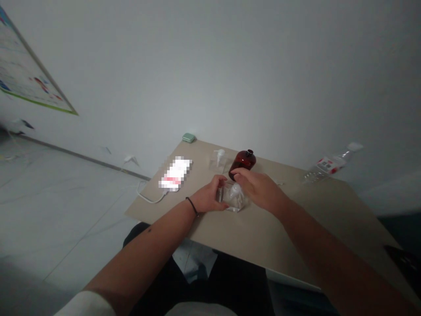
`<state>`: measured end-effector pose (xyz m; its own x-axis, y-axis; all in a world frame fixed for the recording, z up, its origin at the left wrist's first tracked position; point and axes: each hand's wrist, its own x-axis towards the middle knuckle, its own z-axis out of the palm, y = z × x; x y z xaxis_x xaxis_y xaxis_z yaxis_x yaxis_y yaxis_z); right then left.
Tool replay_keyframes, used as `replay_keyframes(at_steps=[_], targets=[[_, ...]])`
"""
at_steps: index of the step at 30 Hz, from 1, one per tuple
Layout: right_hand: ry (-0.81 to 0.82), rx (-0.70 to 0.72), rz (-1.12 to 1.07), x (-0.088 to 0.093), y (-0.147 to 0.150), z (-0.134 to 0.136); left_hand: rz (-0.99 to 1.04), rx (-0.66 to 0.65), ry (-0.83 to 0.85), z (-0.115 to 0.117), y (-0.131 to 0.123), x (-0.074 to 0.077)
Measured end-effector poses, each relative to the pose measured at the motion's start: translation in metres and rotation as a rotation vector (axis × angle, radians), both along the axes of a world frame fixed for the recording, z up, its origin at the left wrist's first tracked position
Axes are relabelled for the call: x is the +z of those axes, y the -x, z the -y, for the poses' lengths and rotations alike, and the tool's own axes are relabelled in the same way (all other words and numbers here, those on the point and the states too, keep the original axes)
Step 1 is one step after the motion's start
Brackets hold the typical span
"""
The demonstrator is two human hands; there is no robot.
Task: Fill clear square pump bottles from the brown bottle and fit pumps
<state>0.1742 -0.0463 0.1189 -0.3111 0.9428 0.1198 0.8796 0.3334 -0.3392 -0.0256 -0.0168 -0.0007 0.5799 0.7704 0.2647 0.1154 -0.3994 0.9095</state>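
My left hand (208,197) is closed around a small clear bottle (226,196) that stands on the beige table (263,232). My right hand (259,188) is curled over the bottle's white pump top (236,189), fingers pinched on it. Just behind my right hand stands a dark amber bottle (242,161) with an open neck. A black band circles my left wrist.
Another clear bottle with a white pump (219,159) stands behind my hands. A phone on a white cable (175,174) lies at the left, a green case (188,138) at the far corner, a plastic water bottle (329,166) lying at the right. A wall rises behind the table.
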Motion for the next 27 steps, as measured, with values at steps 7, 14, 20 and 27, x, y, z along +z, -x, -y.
replay_keyframes(at_steps=[7,14,20,27], targets=[[0.169,-0.133,-0.911,-0.066,-0.031,0.023,-0.001,0.005,-0.016,0.0,0.0,0.001],[0.06,-0.209,-1.094,-0.084,-0.02,0.03,-0.026,0.02,-0.008,-0.001,-0.001,-0.001],[-0.073,-0.358,-1.214,-0.093,-0.015,0.03,-0.041,0.037,-0.014,0.001,0.0,0.002],[0.118,-0.232,-1.342,-0.089,-0.003,0.026,-0.053,0.03,-0.022,0.0,-0.001,0.004]])
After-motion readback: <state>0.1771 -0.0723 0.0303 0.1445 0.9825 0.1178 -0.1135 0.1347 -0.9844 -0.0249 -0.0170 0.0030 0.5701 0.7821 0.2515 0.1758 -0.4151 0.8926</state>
